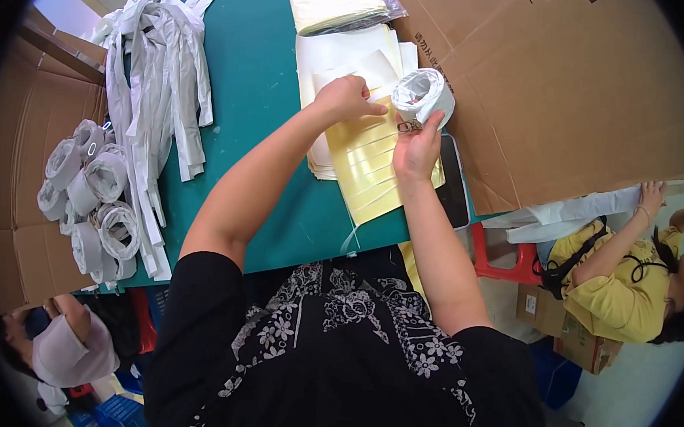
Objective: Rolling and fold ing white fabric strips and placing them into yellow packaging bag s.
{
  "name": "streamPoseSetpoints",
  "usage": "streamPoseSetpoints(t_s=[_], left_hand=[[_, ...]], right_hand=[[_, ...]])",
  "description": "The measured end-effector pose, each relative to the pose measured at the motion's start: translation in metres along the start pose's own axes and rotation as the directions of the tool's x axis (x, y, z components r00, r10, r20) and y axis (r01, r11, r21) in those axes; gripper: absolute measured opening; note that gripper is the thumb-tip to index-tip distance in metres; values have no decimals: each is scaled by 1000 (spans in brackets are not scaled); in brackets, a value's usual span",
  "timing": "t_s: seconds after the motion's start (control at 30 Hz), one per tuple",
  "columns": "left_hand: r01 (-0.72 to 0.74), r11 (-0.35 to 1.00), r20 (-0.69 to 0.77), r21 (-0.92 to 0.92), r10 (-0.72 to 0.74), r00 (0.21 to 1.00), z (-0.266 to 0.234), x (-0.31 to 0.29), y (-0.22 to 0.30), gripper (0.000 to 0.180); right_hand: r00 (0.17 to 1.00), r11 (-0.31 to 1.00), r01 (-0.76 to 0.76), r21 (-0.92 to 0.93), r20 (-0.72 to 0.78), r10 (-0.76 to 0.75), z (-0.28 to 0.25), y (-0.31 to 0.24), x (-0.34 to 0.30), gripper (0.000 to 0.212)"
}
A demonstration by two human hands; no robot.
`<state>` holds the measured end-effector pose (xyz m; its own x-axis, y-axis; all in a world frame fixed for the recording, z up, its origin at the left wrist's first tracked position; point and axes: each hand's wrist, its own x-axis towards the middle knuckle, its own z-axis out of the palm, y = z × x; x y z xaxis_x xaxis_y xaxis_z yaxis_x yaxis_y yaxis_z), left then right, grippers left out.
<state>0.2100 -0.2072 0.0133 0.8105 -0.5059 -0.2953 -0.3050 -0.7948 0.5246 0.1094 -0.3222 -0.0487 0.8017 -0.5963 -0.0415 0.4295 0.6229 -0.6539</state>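
Observation:
My right hand point(418, 149) holds a rolled white belt point(418, 93), thumb along its side, with a small metal buckle point(408, 126) showing at the lower edge. My left hand point(348, 100) is closed, fingers curled and thumb pointing toward the roll; whatever it may pinch is too small to make out. Beneath both hands a glossy yellow sheet point(364, 179), cut across into strips, lies on a stack of white paper sheets point(311, 68). A dark flat phone-like object point(453, 186) sits beside the right wrist.
Long white strips point(162, 66) are heaped on the green table point(244, 88), with several white rolls point(107, 173) by a cardboard box point(35, 184) at left. Flattened cardboard point(556, 94) covers the right side. A pale wrapped stack point(337, 3) lies behind. Other people work at both sides.

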Motion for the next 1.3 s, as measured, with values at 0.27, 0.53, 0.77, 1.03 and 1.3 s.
streamPoseSetpoints(t_s=[0.27, 0.53, 0.77, 1.03, 1.3], left_hand=[[12, 986, -75, -165, -24, 997, 2, 9, -9, 59], [-48, 968, -242, 246, 110, 964, 6, 8, 1, 46], [-131, 751, -439, 647, 507, 741, 17, 7, -3, 24], [-534, 834, -761, -135, 257, 595, 13, 2, -27, 18], [-298, -388, -366, -872, 112, 924, -26, -25, -56, 43]], right_hand=[[999, 1000, -2, 7, 32, 2, -1, 1, 0, 52], [999, 1000, 21, 6, 40, -21, 0, 4, 0, 52], [998, 1000, 8, 3, 65, -8, -1, 3, 0, 52], [995, 993, 60, -100, 85, -52, 2, 5, -6, 51], [978, 939, 137, -315, 193, -78, 3, 6, -9, 48]])
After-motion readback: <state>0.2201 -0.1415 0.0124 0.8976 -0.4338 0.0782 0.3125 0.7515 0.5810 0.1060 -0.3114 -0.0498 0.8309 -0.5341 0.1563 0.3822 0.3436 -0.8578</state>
